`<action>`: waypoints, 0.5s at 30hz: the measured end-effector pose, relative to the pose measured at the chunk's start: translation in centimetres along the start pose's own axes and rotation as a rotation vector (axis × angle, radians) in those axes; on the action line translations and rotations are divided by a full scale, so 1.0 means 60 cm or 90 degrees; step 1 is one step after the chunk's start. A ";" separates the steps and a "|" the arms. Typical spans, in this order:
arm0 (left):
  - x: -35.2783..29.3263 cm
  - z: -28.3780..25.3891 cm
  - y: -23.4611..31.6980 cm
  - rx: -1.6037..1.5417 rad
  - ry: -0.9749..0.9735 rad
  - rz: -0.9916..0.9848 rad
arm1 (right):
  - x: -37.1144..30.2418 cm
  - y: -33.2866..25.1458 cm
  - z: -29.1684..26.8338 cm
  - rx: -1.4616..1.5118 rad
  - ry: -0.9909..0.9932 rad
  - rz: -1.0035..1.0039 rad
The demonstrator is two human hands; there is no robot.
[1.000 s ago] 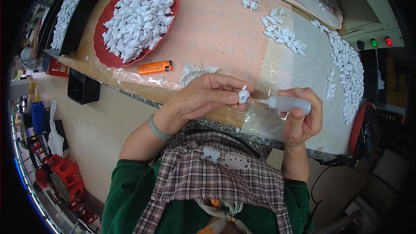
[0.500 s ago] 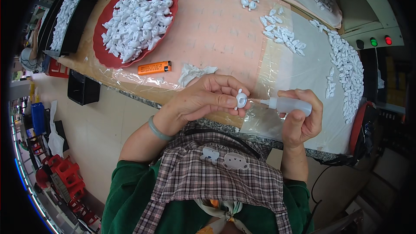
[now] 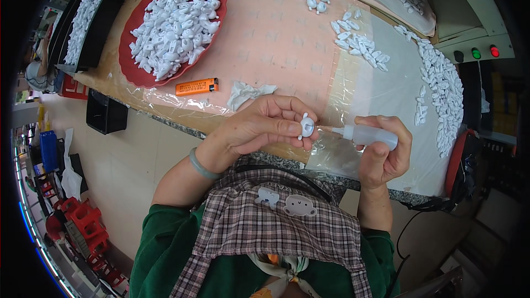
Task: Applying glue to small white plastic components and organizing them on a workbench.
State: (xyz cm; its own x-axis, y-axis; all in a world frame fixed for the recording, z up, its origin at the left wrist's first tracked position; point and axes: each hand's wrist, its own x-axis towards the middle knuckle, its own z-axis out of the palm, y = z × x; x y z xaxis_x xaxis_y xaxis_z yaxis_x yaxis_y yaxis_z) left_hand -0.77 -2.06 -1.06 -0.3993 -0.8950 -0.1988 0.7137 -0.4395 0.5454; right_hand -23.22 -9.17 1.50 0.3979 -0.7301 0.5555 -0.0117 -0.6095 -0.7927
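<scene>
Between the thumb and fingers of my left hand (image 3: 262,124) is a small white plastic figure part (image 3: 307,127), round with little knobs and a hollow facing right. My right hand (image 3: 388,149) grips a translucent squeeze bottle (image 3: 372,136), lying nearly level in the fingers. Its thin nozzle points left and its tip is at or very near the white part; whether they touch I cannot tell. Both hands are over the table's near edge. Beyond my left hand lie a crumpled white tissue (image 3: 248,92) and an orange lighter (image 3: 197,86).
A red scalloped bowl (image 3: 126,55) heaped with white parts stands at the far left. Several round white parts (image 3: 312,3) lie at the back. Elongated white pieces (image 3: 441,94) are spread on the right. A machine panel (image 3: 486,52) with lit buttons borders the back right.
The white part has turned slightly in my left fingers. The bottle in my right hand has barely shifted. At the far left, a person in the background has moved further into view.
</scene>
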 end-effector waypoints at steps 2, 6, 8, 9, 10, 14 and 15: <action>0.000 0.000 0.000 0.003 0.000 0.000 | 0.000 0.001 0.000 0.004 0.004 0.000; 0.000 0.000 -0.001 -0.001 0.000 0.000 | 0.000 0.000 -0.001 -0.005 -0.003 0.004; -0.001 0.000 -0.001 0.004 0.001 0.003 | -0.001 0.002 0.000 -0.011 -0.002 -0.003; -0.001 0.000 -0.001 -0.002 0.004 0.005 | -0.001 0.001 0.000 -0.010 -0.003 -0.003; -0.002 0.001 -0.001 -0.008 0.007 0.007 | -0.001 0.000 0.000 -0.019 0.000 -0.004; 0.000 -0.002 -0.001 0.006 0.013 0.028 | -0.002 0.002 -0.002 -0.033 0.004 -0.021; -0.001 0.000 0.000 0.015 0.022 0.035 | -0.002 0.001 -0.002 -0.033 0.004 -0.021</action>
State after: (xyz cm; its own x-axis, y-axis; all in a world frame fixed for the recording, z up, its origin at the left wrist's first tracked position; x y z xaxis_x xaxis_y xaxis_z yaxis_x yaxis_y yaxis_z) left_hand -0.74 -2.03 -1.05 -0.3398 -0.9198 -0.1963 0.7195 -0.3886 0.5756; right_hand -23.39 -9.16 1.41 0.3937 -0.7111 0.5825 -0.0460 -0.6481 -0.7602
